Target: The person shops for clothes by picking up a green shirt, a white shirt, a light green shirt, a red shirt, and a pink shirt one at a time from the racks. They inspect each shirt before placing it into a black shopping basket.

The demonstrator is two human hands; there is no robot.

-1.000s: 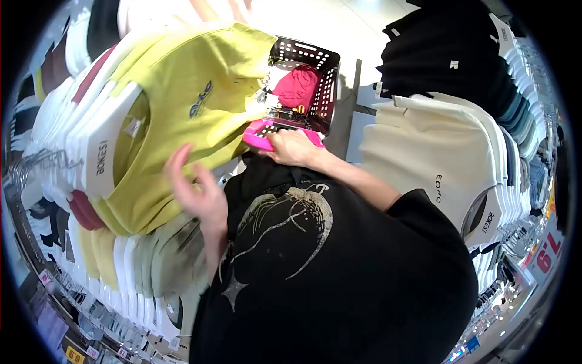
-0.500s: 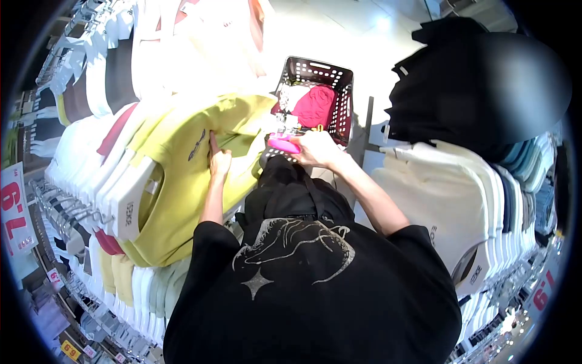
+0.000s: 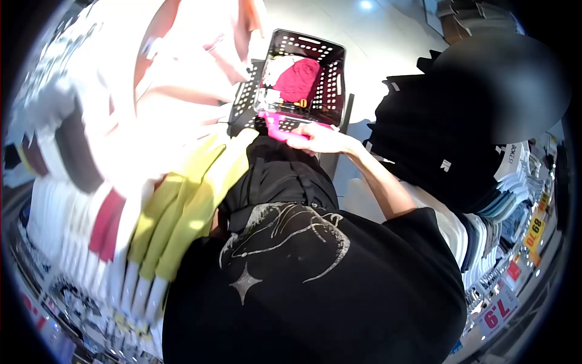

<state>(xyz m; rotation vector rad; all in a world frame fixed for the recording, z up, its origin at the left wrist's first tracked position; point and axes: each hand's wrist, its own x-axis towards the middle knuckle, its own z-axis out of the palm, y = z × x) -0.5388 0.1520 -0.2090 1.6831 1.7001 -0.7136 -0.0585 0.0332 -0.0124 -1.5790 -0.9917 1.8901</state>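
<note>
My right hand (image 3: pixel 321 138) is closed around the pink handle (image 3: pixel 282 128) of a black perforated shopping basket (image 3: pixel 333 76). Inside the basket lie a bunched crimson cloth (image 3: pixel 298 80), something white beside it and a small yellow-orange item near the handle side. Of my left arm only a sliver of skin shows beside the black shirt; the left hand itself is hidden. Yellow-green garments (image 3: pixel 194 200) hang on white hangers at the left, close to that arm.
White and pale pink garments (image 3: pixel 176 79), overexposed, hang at the upper left. Black shirts (image 3: pixel 433 121) hang on the right, with cream ones (image 3: pixel 439 221) below them. Price signs (image 3: pixel 500 308) stand at the lower right. Pale floor tiles (image 3: pixel 370 42) lie beyond the basket.
My left hand, earlier against the yellow-green shirt's front, has gone out of sight. That shirt no longer faces me spread out. My right hand still grips the handle; the view has shifted.
</note>
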